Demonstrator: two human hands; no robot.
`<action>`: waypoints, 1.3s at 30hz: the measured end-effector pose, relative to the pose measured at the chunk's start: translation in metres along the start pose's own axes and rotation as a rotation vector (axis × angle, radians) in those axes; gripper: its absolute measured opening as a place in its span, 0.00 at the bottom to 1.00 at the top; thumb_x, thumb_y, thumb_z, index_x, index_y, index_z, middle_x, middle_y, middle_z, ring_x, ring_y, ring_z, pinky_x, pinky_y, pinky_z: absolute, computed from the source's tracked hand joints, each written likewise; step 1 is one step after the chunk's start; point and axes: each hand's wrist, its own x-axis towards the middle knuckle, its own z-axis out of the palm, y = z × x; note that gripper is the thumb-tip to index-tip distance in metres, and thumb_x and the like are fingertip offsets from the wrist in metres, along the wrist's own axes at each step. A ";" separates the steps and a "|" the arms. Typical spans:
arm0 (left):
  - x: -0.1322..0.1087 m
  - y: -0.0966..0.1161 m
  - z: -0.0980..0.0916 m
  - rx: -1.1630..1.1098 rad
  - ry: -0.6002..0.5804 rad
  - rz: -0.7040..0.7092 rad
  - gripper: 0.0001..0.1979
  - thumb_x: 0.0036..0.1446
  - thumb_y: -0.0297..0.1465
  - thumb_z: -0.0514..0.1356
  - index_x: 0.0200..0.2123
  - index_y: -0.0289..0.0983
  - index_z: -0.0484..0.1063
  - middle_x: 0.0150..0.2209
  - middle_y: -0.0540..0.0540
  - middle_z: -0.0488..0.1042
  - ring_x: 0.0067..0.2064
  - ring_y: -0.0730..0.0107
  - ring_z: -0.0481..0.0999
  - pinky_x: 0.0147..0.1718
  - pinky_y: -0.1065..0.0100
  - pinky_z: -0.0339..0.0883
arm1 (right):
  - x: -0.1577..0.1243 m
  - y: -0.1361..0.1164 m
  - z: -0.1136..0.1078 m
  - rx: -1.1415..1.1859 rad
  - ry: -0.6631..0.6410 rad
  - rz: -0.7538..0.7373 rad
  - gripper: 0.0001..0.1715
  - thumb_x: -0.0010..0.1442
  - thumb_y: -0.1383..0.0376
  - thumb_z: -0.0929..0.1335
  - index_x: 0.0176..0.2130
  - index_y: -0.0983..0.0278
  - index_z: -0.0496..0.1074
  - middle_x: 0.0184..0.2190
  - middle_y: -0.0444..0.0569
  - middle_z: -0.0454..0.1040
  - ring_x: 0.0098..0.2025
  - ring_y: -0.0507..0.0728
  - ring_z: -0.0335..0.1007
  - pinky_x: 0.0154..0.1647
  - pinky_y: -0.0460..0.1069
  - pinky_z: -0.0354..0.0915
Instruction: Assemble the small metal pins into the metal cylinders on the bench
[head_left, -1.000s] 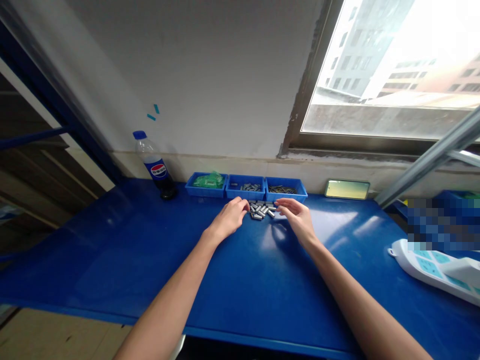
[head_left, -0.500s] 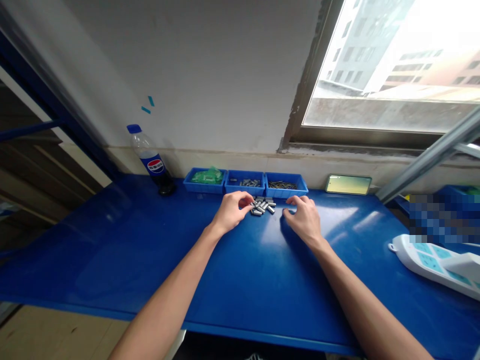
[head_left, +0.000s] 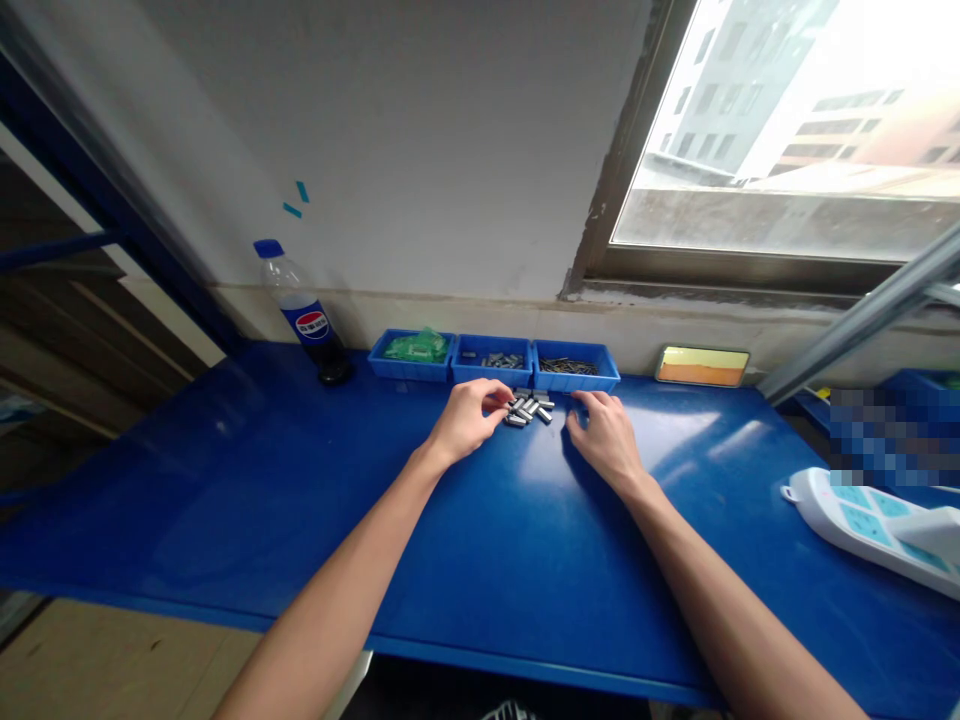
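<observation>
A small pile of silvery metal cylinders (head_left: 531,408) lies on the blue table, in front of the bins. At the pile's left edge is my left hand (head_left: 472,415), its thumb and index finger curved and apart; whether the fingertips touch a cylinder I cannot tell. My right hand (head_left: 602,432) rests low over the table to the right of the pile, fingers loosely bent and spread, holding nothing. Behind the pile, the middle blue bin (head_left: 491,376) contains small metal pieces. The right blue bin (head_left: 576,382) contains thin brass-coloured and dark pieces resembling screws.
The left blue bin (head_left: 411,370) holds a green plastic bag (head_left: 417,346). A cola bottle (head_left: 311,322) stands at the back left. A phone (head_left: 703,367) leans against the wall under the window. A white power strip (head_left: 870,525) lies at the right of the blue table (head_left: 480,560).
Both hands keep nearly the same places beside the pile. The view has shifted slightly, and the phone's screen has turned from greenish yellow to yellow and orange.
</observation>
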 end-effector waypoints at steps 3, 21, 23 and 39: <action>0.000 0.002 0.001 -0.028 0.015 0.004 0.05 0.56 0.23 0.63 0.37 0.35 0.78 0.39 0.44 0.82 0.40 0.65 0.83 0.46 0.63 0.80 | 0.001 -0.002 -0.002 0.049 -0.005 -0.009 0.19 0.61 0.65 0.65 0.48 0.65 0.79 0.46 0.60 0.80 0.49 0.68 0.71 0.54 0.60 0.66; -0.002 0.004 0.008 0.083 -0.011 0.088 0.09 0.56 0.25 0.67 0.41 0.36 0.78 0.44 0.43 0.81 0.42 0.63 0.82 0.45 0.63 0.79 | 0.000 -0.039 -0.011 1.246 -0.294 0.250 0.16 0.55 0.53 0.77 0.39 0.61 0.83 0.36 0.51 0.84 0.37 0.59 0.79 0.47 0.56 0.73; -0.002 -0.001 0.007 0.240 -0.024 0.081 0.08 0.58 0.26 0.66 0.42 0.36 0.79 0.43 0.43 0.81 0.44 0.60 0.81 0.48 0.60 0.77 | 0.003 -0.036 -0.015 1.262 -0.224 0.228 0.17 0.56 0.55 0.77 0.43 0.60 0.82 0.42 0.52 0.84 0.43 0.61 0.80 0.52 0.57 0.72; -0.005 0.008 0.008 0.393 -0.096 0.054 0.07 0.64 0.29 0.61 0.42 0.37 0.79 0.45 0.43 0.81 0.48 0.60 0.81 0.51 0.62 0.73 | 0.006 -0.001 -0.012 0.081 -0.012 -0.108 0.21 0.61 0.67 0.66 0.52 0.64 0.79 0.49 0.55 0.81 0.55 0.67 0.71 0.59 0.60 0.67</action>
